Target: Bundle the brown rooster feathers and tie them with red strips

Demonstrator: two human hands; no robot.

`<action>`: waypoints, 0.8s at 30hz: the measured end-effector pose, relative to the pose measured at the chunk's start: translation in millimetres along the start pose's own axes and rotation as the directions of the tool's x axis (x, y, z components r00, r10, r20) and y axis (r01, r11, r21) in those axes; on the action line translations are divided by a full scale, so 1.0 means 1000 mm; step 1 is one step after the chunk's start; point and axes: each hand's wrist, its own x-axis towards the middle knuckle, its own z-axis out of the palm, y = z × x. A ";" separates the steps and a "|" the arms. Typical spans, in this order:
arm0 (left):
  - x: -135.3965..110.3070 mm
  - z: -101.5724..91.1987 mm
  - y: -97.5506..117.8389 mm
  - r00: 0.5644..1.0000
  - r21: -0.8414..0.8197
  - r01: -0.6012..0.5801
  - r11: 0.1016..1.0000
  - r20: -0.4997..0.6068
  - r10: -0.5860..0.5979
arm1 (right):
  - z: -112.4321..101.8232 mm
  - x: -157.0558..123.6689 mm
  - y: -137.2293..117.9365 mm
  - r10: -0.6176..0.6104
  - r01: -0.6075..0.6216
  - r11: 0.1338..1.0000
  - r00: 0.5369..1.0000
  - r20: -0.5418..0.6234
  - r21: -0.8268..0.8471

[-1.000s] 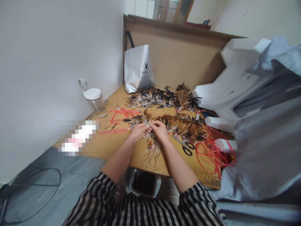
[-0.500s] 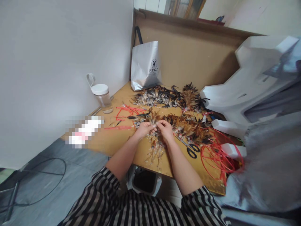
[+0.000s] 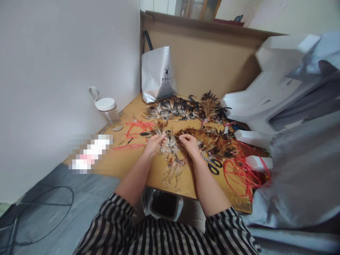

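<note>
My left hand pinches a small tuft of brown feathers that stands up from between thumb and fingers. A short way to the right, my right hand has thumb and forefinger pressed together; anything between them is too small to make out. It is at the left end of a long row of golden-brown feathers. Pale, fluffy feathers lie between the two hands, with loose feather scraps nearer the table edge. Black-handled scissors rest right of my right forearm, their blades partly hidden.
Dark and brown feather bundles lie farther back, before a silver bag. Red plastic strips are at left, and a red tangle at right. A lidded jar stands by the wall. White foam borders the right side.
My hands, which were together, have moved apart. The left now shows a brown feather tuft in its pinch. The view has shifted slightly, so the table's things appear farther left.
</note>
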 end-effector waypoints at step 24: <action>0.001 -0.002 -0.005 0.992 0.037 0.068 0.997 0.100 -0.072 | 0.001 -0.014 -0.011 -0.397 0.437 0.721 0.897 0.197 -0.537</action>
